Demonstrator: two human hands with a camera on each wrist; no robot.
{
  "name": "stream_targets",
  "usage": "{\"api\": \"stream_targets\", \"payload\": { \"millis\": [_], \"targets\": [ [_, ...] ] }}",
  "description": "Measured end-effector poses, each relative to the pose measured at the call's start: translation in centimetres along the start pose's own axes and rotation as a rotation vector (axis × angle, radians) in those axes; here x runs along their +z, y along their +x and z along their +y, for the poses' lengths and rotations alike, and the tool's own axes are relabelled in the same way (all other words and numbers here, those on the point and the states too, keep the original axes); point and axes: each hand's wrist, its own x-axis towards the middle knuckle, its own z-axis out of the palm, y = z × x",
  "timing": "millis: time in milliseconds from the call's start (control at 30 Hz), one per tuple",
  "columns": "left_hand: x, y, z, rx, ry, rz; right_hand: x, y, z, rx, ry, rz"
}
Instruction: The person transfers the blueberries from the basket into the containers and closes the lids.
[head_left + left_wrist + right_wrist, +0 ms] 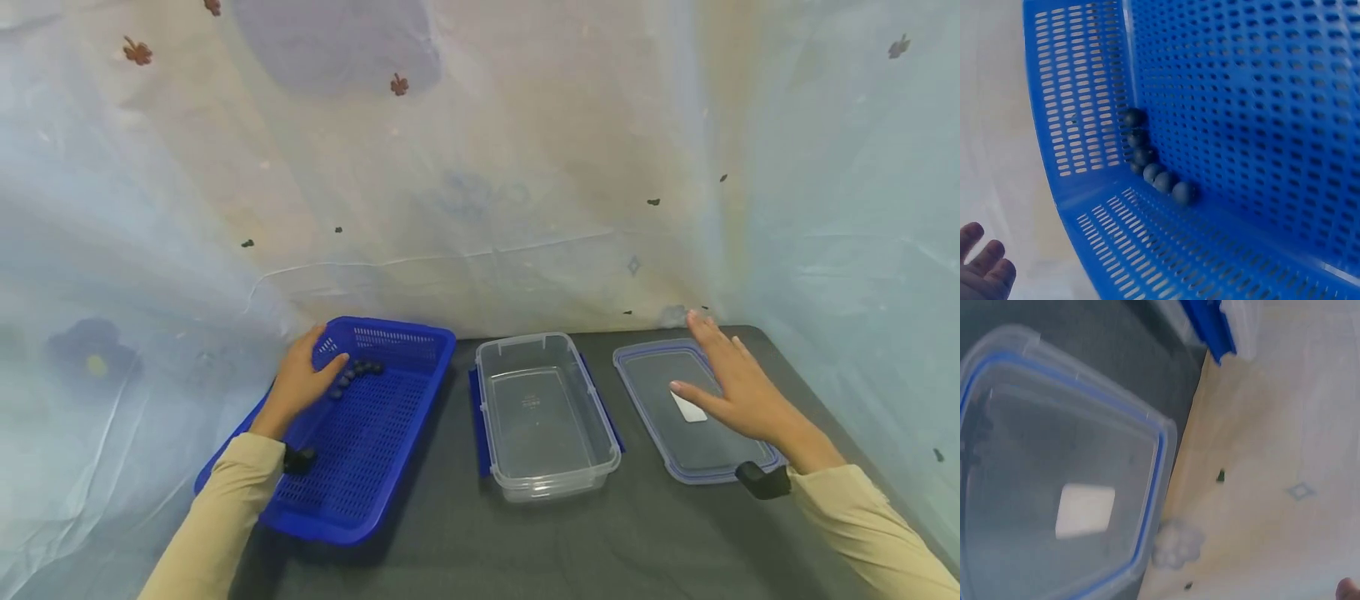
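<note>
My left hand [303, 375] is at the far left corner of a blue plastic basket [375, 450], thumb stretched over the inside. In the left wrist view, its fingers [985, 265] show outside the basket wall, curved loosely and apart from it. Several small dark round fruits [1163, 181], like blueberries, lie in a bent row in the basket's corner. My right hand [738, 392] hovers over a clear lid [647, 392] with a blue seal, fingers straight and thumb spread, holding nothing. A white label [1085, 510] sits on the lid.
Between the basket and the lid stands a clear plastic container [536, 425] without its lid, blue flaps [480, 425] hanging at its sides. All rest on a dark grey table [450, 550]. A patterned plastic curtain [487, 167] encloses the back and sides.
</note>
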Motion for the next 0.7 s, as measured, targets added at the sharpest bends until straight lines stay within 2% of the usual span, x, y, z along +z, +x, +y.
{"api": "stream_targets", "payload": {
  "millis": [167, 333, 567, 700],
  "targets": [
    [0.6, 0.3, -0.2, -0.128, -0.109, 0.096, 1.6, 0.0, -0.8, -0.029, 0.097, 0.015],
    [1.6, 0.8, -0.5, -0.252, -0.217, 0.140, 3.3, -0.2, -1.8, 0.021, 0.187, -0.005],
    [2.7, 0.7, -1.9, -0.419, -0.246, 0.170, 6.2, -0.9, -3.0, 0.018, 0.289, -0.025],
    [3.4, 0.1, -2.7, -0.494, -0.259, 0.227, 7.7, -1.2, -3.6, -0.003, 0.324, -0.028]
  ]
}}
